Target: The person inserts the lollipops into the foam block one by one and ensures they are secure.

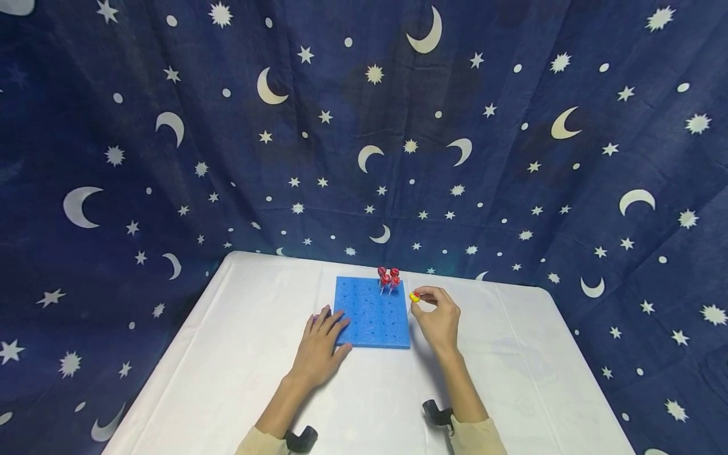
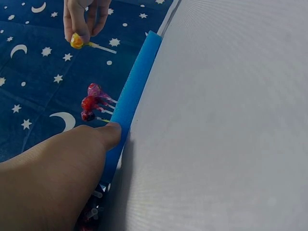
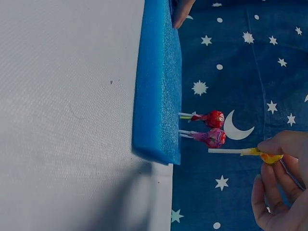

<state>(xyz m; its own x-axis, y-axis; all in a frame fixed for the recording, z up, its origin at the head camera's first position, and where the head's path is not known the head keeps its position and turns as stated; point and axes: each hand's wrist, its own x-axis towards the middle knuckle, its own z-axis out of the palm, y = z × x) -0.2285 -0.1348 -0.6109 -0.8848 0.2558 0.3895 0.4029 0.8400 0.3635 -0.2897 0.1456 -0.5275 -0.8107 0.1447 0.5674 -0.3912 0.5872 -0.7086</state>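
In the head view, we find the block [image 1: 364, 341] at lower centre, with four pops [image 1: 385, 279] standing in its upper right corner. Most of the holes [image 1: 372, 333] look bare, so we judge the work to be at an early stage. The left hand [image 1: 318, 351] lies spread over the block's left edge; the right hand [image 1: 443, 319] pinches the yellow pop [image 1: 414, 296] just beside its right edge.

In the left wrist view, we see more pops [image 2: 93, 211] at lower left, beside the block (how many, we cannot tell), seemingly still to be placed.

In the right wrist view, the yellow pop sits at right, pinched by its wrapped head, its stick pointing left and apart from the block: that one is not yet in.
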